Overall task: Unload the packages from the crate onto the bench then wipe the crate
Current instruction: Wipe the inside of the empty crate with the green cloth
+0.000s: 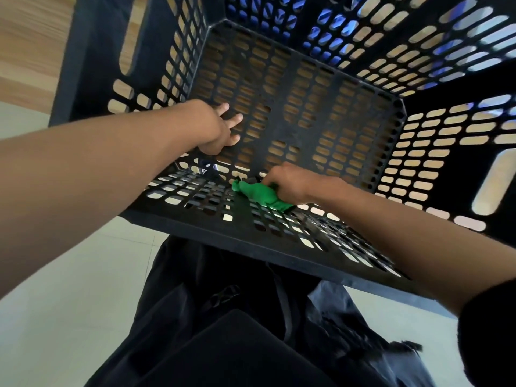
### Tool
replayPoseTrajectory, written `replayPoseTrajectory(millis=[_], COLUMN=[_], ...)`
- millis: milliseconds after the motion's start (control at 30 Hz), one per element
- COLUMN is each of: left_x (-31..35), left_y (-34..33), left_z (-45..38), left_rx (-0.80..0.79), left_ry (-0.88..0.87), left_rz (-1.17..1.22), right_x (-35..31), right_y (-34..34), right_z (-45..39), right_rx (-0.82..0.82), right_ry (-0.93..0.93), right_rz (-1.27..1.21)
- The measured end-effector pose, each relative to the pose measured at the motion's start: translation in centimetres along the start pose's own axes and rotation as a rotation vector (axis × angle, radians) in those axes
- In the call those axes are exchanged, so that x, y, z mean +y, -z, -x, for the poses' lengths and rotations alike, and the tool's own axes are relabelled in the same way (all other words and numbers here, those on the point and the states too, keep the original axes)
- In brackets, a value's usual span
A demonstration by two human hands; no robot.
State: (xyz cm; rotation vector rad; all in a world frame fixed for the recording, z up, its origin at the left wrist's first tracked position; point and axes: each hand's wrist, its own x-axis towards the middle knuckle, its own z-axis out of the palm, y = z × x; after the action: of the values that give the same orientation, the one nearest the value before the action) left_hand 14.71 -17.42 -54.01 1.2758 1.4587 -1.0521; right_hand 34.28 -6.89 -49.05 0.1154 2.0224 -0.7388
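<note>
While the left hand [220, 129] presses flat-fingered on the crate [307, 113] floor to steady it, the right hand [287, 185] clamps a green cloth [258, 194], wiping the near wall.

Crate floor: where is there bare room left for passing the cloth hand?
The crate floor is bare from the left hand across to the right wall and up to the far wall. It is crowded only at the near wall, where the right hand grips the green cloth.
</note>
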Motion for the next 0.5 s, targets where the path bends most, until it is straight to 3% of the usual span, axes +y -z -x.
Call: replayPoseTrajectory(millis=[267,367,500], left_x=[0.0,0.1,0.8], left_y=[0.3,0.4,2.4], left_z=[0.2,1.1,3.9], left_rx=[0.007,0.049,0.075], left_ry=[0.022,0.047,0.002], left_rz=[-0.077,0.002,0.077], right_x=[0.9,0.9,0.8], right_y=[1.2,2.3,3.6], right_z=[3.6,5.6,6.5], right_rx=[-0.092,-0.164,-0.135], right_ry=[0.035,0.111,0.187], right_rz=[-0.358,-0.523,-0.783])
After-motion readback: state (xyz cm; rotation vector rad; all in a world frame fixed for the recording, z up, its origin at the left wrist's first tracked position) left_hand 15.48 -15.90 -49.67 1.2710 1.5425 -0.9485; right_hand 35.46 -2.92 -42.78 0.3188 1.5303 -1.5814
